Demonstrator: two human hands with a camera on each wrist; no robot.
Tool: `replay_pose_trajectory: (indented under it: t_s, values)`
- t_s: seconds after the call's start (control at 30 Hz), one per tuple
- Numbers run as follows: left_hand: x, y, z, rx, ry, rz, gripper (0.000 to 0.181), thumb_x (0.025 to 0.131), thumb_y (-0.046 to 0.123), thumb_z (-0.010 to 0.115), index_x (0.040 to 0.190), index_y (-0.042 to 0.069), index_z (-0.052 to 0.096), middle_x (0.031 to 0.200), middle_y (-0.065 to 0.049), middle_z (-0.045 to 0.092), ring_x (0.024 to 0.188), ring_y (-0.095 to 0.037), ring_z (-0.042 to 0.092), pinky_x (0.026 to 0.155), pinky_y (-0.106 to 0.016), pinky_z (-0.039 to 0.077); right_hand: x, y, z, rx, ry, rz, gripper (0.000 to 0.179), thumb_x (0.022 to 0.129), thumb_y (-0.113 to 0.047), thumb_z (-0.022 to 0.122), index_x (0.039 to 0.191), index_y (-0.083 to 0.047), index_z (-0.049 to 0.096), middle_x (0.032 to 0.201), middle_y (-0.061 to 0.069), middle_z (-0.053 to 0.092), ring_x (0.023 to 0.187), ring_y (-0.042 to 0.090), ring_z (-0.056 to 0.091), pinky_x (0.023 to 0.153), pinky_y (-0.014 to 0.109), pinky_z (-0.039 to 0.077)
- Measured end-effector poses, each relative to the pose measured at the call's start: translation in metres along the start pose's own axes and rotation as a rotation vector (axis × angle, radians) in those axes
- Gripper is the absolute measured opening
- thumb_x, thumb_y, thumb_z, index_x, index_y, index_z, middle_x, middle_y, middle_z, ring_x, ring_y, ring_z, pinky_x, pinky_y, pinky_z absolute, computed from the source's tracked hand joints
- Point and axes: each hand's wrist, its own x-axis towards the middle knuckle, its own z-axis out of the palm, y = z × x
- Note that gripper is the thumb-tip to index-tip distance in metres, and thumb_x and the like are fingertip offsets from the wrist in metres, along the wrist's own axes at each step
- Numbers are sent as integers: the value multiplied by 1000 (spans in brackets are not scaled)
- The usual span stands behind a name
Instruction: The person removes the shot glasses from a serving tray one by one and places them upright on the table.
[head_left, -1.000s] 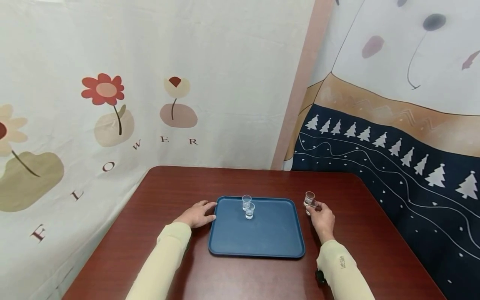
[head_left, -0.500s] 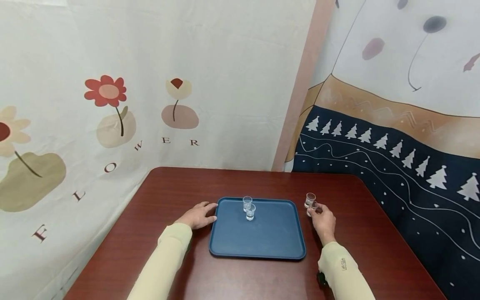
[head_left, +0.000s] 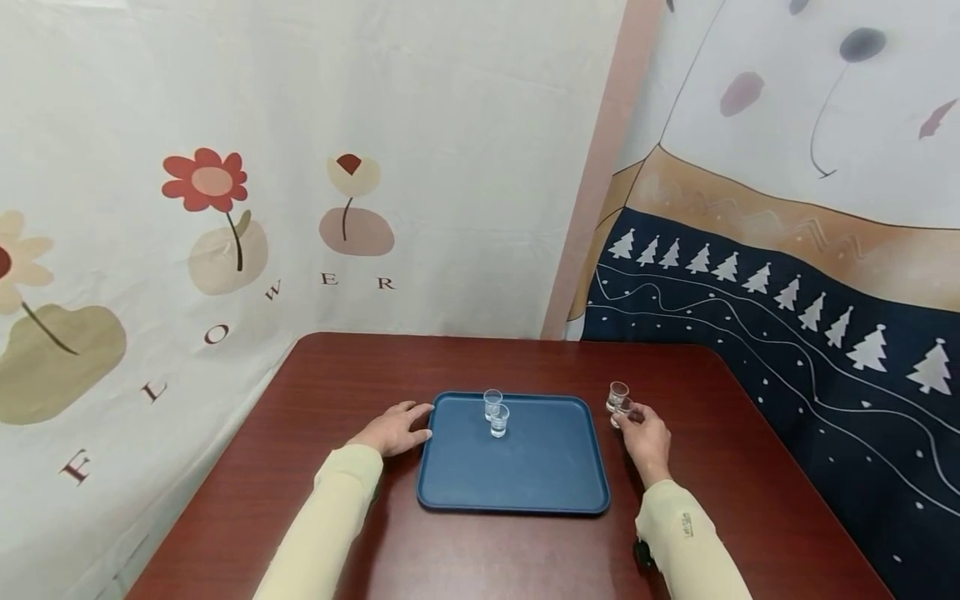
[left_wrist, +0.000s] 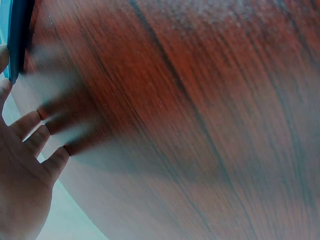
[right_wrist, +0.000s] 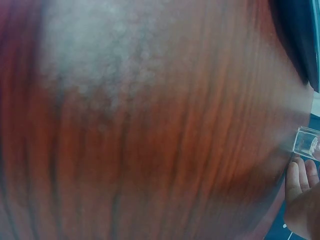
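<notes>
A blue tray (head_left: 517, 479) lies on the table. Two small clear shot glasses, a rear one (head_left: 491, 402) and a front one (head_left: 499, 423), stand close together near its far edge. My left hand (head_left: 390, 430) rests at the tray's left rim, fingers spread and relaxed; in the left wrist view, its fingers (left_wrist: 37, 137) reach toward the tray edge. Right of the tray, my right hand (head_left: 648, 440) pinches a shot glass (head_left: 622, 412) between thumb and fingers, partly hiding it. Just behind stands another shot glass (head_left: 617, 392). The right wrist view catches a clear glass (right_wrist: 306, 142) beside the fingers.
The reddish-brown wooden table (head_left: 510, 558) has rounded far corners. A white cloth with printed flowers (head_left: 465, 167) hangs behind and to the left. On the right hangs a dark blue printed cloth (head_left: 750, 333) with white trees.
</notes>
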Motion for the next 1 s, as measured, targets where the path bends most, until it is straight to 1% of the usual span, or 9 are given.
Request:
replay_pose_trajectory:
  t_s: [0.17,0.27,0.4,0.5,0.7,0.83,1.0]
  values:
    - [2,-2,-1,3,9,12,56,100,33,58,151,14,42,154,-27,31,142,-45,28,107,-61,32,1,-5,-2,9,11,8,44,91,-20,71,126,5,60,118,27,65,111,40,58,96,52,43]
    - [2,-2,-2,7,12,16,56,100,33,58,151,14,42,153,-27,31,142,-46,28,107,-61,32,1,-8,-5,29,2,15,49,91,-22,72,129,5,58,120,27,63,113,40,57,98,52,42]
    - [2,-2,-2,7,14,25,56,100,32,58,150,13,43,153,-28,32,141,-47,29,107,-61,32,2,-11,-10,57,-35,21,60,92,-29,71,138,4,51,129,27,58,120,40,54,102,52,41]
    - [2,-3,-2,5,16,22,56,101,33,57,151,13,42,153,-28,31,141,-46,29,108,-61,32,3,-13,-14,66,-45,20,65,93,-35,70,142,2,47,136,26,53,125,40,51,104,52,40]
    - [3,-5,-1,4,16,31,56,101,32,58,151,13,42,153,-27,31,141,-46,29,107,-62,33,6,-23,-17,76,3,-1,70,94,-43,67,146,-2,46,143,23,49,129,38,48,105,52,40]
    - [3,-5,-1,5,9,34,56,101,32,58,151,12,42,153,-27,31,141,-46,29,107,-62,33,5,-30,-17,96,27,-20,67,95,-42,65,146,-2,46,143,22,48,129,37,48,105,51,40]
    - [4,-4,0,2,0,30,56,101,32,58,151,13,42,153,-27,30,141,-46,28,106,-62,33,-2,-36,-10,139,27,-32,65,95,-44,65,144,-3,48,138,20,51,125,35,51,102,49,43]
